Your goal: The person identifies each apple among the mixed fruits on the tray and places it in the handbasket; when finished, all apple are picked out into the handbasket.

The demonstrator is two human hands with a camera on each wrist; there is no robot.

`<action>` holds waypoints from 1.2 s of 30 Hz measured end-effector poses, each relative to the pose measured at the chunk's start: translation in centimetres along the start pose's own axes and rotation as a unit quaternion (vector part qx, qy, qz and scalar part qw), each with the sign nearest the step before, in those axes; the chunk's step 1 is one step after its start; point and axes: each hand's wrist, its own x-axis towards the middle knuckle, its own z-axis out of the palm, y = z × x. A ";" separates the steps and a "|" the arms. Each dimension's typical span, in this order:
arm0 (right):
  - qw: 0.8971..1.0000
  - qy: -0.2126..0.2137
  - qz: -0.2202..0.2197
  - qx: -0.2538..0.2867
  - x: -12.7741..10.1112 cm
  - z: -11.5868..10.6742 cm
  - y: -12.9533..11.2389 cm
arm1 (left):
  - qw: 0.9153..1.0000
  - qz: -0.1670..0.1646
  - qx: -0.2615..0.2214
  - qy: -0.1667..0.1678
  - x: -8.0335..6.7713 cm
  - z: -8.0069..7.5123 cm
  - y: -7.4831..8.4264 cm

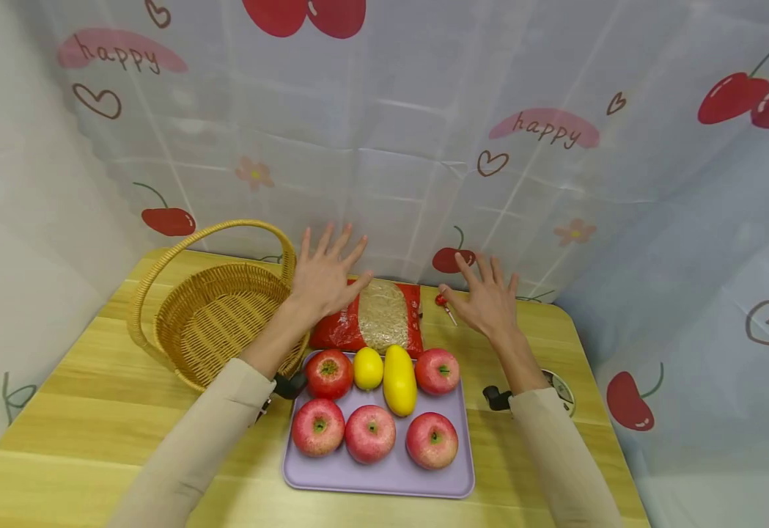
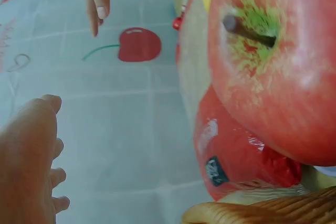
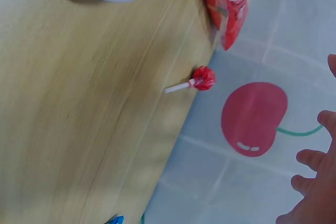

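Both hands hover spread above the back of a wooden table (image 1: 94, 411). My left hand (image 1: 323, 273) is open over the rim of a wicker basket (image 1: 215, 315) and the left end of a red snack bag (image 1: 374, 317). My right hand (image 1: 486, 297) is open, fingers splayed, just right of a small red lollipop (image 1: 444, 304). Neither hand holds anything. In front lies a lilac tray (image 1: 384, 477) with several red apples (image 1: 371, 433), a lemon (image 1: 368, 367) and a long yellow fruit (image 1: 399, 380). The right wrist view shows the lollipop (image 3: 199, 78) on the wood.
A cherry-print curtain (image 1: 424, 147) hangs close behind the table and wraps round both sides. The table's right edge (image 1: 595, 381) has a round inset near my right sleeve. The basket takes up the table's back left.
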 end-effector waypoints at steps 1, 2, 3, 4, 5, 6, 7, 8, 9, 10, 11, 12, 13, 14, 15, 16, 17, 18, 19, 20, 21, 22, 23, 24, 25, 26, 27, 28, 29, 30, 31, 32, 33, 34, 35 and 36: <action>1.000 0.002 -0.003 0.006 -0.1 -0.1 -0.1 | 1.000 0.003 0.001 0.006 -0.2 -0.3 0.1; 1.000 0.004 -0.006 0.011 -0.3 -0.3 -0.2 | 1.000 0.007 0.002 0.012 -0.4 -0.7 0.1; 1.000 0.005 -0.010 0.013 -0.4 -0.4 -0.3 | 1.000 0.010 0.001 0.020 -0.7 -1.0 0.2; 1.000 0.007 -0.013 0.019 -0.6 -0.5 -0.4 | 1.000 0.013 0.001 0.028 -0.9 -1.3 0.2; 1.000 0.009 -0.017 0.023 -0.7 -0.6 -0.5 | 0.999 0.016 -0.001 0.033 -1.2 -1.5 0.3; 0.999 0.009 -0.021 0.027 -0.9 -0.7 -0.6 | 0.999 0.017 -0.001 0.038 -1.5 -1.8 0.3; 0.999 0.009 -0.025 0.031 -1.1 -0.8 -0.7 | 0.999 0.018 -0.003 0.044 -1.7 -2.0 0.3; 0.999 0.010 -0.028 0.036 -1.2 -0.8 -0.8 | 0.999 0.019 -0.005 0.049 -2.0 -2.2 0.3; 0.999 0.010 -0.032 0.041 -1.4 -0.8 -0.9 | 0.998 0.021 -0.008 0.055 -2.3 -2.4 0.2; 0.998 0.009 -0.035 0.049 -1.5 -0.8 -0.9 | 0.998 0.022 -0.009 0.058 -2.5 -2.5 0.2; 0.998 0.007 -0.038 0.057 -1.7 -0.9 -1.0 | 0.998 0.023 -0.012 0.060 -2.7 -2.7 0.2; 0.997 0.006 -0.040 0.064 -1.8 -0.9 -1.1 | 0.998 0.024 -0.014 0.065 -3.0 -2.8 0.2; 0.996 0.004 -0.041 0.074 -2.0 -0.9 -1.2 | 0.997 0.026 -0.015 0.070 -3.2 -3.0 0.2; 0.996 0.003 -0.042 0.082 -2.1 -0.9 -1.2 | 0.997 0.027 -0.017 0.074 -3.4 -3.1 0.2; 0.995 0.002 -0.043 0.090 -2.3 -0.9 -1.3 | 0.996 0.029 -0.018 0.079 -3.6 -3.2 0.2; 0.994 0.000 -0.043 0.099 -2.4 -0.9 -1.3 | 0.996 0.030 -0.022 0.081 -3.8 -3.4 0.2; 0.993 -0.003 -0.042 0.108 -2.6 -0.9 -1.4 | 0.995 0.030 -0.027 0.086 -4.1 -3.5 0.2; 0.992 -0.007 -0.044 0.115 -2.8 -0.9 -1.4 | 0.995 0.031 -0.031 0.091 -4.3 -3.7 0.2; 0.991 -0.010 -0.046 0.123 -3.0 -0.9 -1.5 | 0.994 0.032 -0.036 0.096 -4.5 -3.9 0.2; 0.990 -0.014 -0.050 0.131 -3.2 -0.9 -1.5 | 0.993 0.034 -0.041 0.103 -4.8 -4.1 0.1; 0.988 -0.017 -0.053 0.141 -3.4 -1.0 -1.6 | 0.992 0.036 -0.046 0.109 -5.0 -4.3 0.1; 0.987 -0.022 -0.058 0.148 -3.6 -1.0 -1.6 | 0.991 0.038 -0.051 0.115 -5.2 -4.5 0.0; 0.986 -0.026 -0.063 0.155 -3.8 -1.1 -1.7 | 0.990 0.040 -0.056 0.124 -5.4 -4.6 -0.1; 0.984 -0.030 -0.068 0.160 -4.0 -1.1 -1.7 | 0.989 0.042 -0.057 0.131 -5.7 -4.8 -0.3; 0.983 -0.034 -0.072 0.165 -4.3 -1.1 -1.7 | 0.988 0.044 -0.059 0.137 -5.9 -5.0 -0.4; 0.982 -0.040 -0.075 0.168 -4.5 -1.1 -1.8 | 0.987 0.045 -0.061 0.143 -6.2 -5.1 -0.5; 0.981 -0.044 -0.078 0.170 -4.7 -1.1 -1.8 | 0.986 0.047 -0.063 0.148 -6.5 -5.2 -0.6; 0.981 -0.048 -0.080 0.172 -5.0 -1.1 -1.8 | 0.985 0.046 -0.066 0.151 -6.7 -5.3 -0.8; 0.980 -0.053 -0.080 0.176 -5.2 -1.1 -1.8 | 0.984 0.046 -0.068 0.155 -7.0 -5.3 -0.9; 0.979 -0.057 -0.081 0.179 -5.4 -1.2 -1.9 | 0.984 0.045 -0.070 0.157 -7.3 -5.4 -1.0; 0.978 -0.059 -0.081 0.182 -5.6 -1.2 -1.9 | 0.983 0.045 -0.073 0.160 -7.5 -5.5 -1.1; 0.977 -0.061 -0.081 0.185 -5.9 -1.2 -1.9 | 0.983 0.045 -0.075 0.162 -7.7 -5.6 -1.1; 0.976 -0.060 -0.082 0.190 -6.0 -1.2 -1.9 | 0.982 0.045 -0.078 0.165 -7.9 -5.7 -1.2; 0.975 -0.061 -0.082 0.195 -6.2 -1.2 -2.0 | 0.982 0.043 -0.081 0.166 -8.2 -5.8 -1.3; 0.974 -0.061 -0.082 0.202 -6.4 -1.2 -2.0 | 0.981 0.042 -0.083 0.169 -8.4 -6.0 -1.3; 0.972 -0.062 -0.085 0.209 -6.5 -1.1 -2.1 | 0.981 0.040 -0.085 0.171 -8.7 -6.3 -1.4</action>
